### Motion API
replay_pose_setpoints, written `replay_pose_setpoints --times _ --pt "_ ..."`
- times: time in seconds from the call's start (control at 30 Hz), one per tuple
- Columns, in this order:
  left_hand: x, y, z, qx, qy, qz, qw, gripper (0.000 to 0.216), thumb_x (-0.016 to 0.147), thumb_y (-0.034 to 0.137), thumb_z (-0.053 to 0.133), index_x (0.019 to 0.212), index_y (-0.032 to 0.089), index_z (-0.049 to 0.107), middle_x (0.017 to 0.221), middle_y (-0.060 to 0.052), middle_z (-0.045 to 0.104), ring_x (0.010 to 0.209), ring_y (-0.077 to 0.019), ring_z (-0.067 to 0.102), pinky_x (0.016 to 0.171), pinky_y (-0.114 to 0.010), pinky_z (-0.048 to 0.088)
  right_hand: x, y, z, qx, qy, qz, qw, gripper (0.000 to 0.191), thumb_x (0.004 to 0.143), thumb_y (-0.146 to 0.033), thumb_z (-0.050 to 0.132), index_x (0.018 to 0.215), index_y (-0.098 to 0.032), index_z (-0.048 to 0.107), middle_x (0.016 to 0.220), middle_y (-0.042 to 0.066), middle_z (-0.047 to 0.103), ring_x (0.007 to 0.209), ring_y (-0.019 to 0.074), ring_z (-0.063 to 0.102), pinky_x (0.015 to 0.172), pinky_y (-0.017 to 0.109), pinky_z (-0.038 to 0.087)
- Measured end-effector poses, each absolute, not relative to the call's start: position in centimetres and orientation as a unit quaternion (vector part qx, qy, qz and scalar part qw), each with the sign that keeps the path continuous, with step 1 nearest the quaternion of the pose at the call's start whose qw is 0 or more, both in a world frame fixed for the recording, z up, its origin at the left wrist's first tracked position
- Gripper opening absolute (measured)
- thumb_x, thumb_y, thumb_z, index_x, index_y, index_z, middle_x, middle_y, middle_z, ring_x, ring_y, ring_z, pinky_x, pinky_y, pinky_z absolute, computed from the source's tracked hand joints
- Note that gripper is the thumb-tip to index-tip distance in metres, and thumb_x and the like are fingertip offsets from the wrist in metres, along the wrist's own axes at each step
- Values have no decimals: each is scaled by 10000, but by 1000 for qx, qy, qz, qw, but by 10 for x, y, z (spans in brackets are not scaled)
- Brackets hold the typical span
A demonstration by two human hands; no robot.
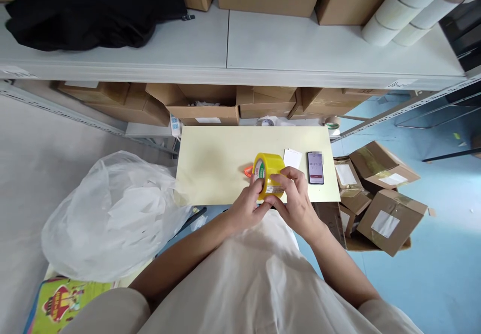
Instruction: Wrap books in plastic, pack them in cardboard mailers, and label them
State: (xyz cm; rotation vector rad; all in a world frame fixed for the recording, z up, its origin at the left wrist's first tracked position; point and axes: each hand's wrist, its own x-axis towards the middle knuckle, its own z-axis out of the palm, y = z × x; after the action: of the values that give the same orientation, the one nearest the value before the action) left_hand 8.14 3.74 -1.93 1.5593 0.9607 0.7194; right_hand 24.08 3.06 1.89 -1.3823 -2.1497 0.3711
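Observation:
Between both hands I hold a thick roll of yellow packing tape (276, 162) above the near edge of the cream table (210, 168). My left hand (246, 203) grips its lower left side, the thumb at the core opening. With fingers bent, my right hand (296, 198) presses on the outer face of the roll, near a white printed label. An orange-red object (248, 171), partly hidden by the roll, lies just behind it. Beyond the roll are a white sheet (292, 158) and, to its right, a phone (315, 167) with a timer on its screen.
Cardboard boxes (203, 111) line the lower shelf behind the table, under a grey upper shelf (263, 43). A large translucent plastic bag (116, 213) bulges on the left. Labelled cartons (393, 221) are piled at the right. White rolls (406, 8) stand at the upper right.

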Motion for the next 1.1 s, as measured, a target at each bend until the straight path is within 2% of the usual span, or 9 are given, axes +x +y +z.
replay_pose_setpoints --times 0.17,0.43,0.7,0.9,1.1 --pt "81 39 -14 666 405 302 549 219 866 277 497 1067 193 475 944 -54 591 860 -189 612 720 -325 508 244 31 18 -519 -801 136 266 309 907 -324 521 1201 -233 489 1125 122 452 1029 246 488 877 435 431" --pt "75 38 -7 698 409 261 527 169 887 351 484 932 189 485 794 -22 564 778 -177 567 659 -292 466 250 31 15 -507 -821 129 231 281 910 -399 501 1131 -226 524 1069 116 478 1025 252 491 869 422 415" --pt "72 39 -7 687 406 249 549 201 884 374 491 936 179 496 815 -31 550 743 -166 544 631 -276 461 254 33 9 -484 -817 171 262 320 886 -419 546 1118 -207 486 1057 115 471 1009 242 483 836 403 427" --pt "71 41 -3 697 398 246 544 195 891 355 482 973 180 508 859 -49 572 817 -187 559 707 -306 477 254 35 13 -488 -821 164 249 314 894 -415 531 1139 -221 495 1052 111 484 1012 243 494 850 406 430" --pt "70 39 -2 700 403 236 540 197 881 370 496 947 184 507 782 -28 547 732 -168 527 618 -278 458 257 33 6 -469 -816 186 283 316 876 -433 554 1088 -209 492 1038 108 473 991 239 501 824 407 462"
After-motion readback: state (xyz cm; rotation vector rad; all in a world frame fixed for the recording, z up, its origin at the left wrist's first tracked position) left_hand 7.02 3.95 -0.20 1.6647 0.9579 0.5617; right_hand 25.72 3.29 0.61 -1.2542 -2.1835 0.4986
